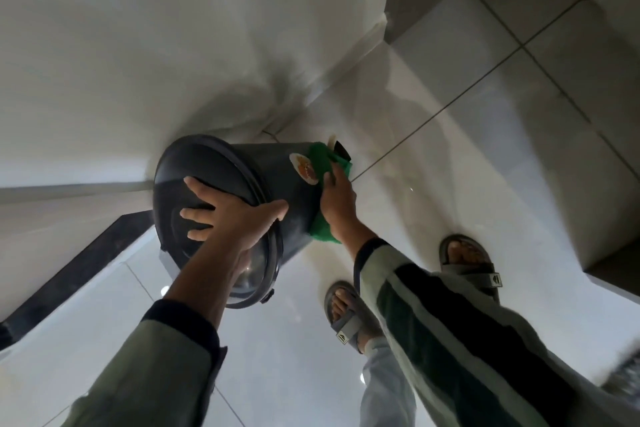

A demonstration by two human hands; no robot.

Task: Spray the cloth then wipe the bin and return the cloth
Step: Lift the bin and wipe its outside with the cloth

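Green cloth (320,158) is pressed flat against the side wall of the black bin (277,177) by the right hand (337,199), fingers spread over the fabric rather than curled round it. The left hand (228,215) lies open on the lid (204,180), thumb hooked over its rim. The bin stands tilted in a wall corner, walls close behind; open tiled floor (467,135) extends to the right. A round sticker (304,168) sits just beside the cloth. The bin's base is hidden; the cloth's lower part is covered by the wrist. Two sandalled feet (349,315) stand nearby.
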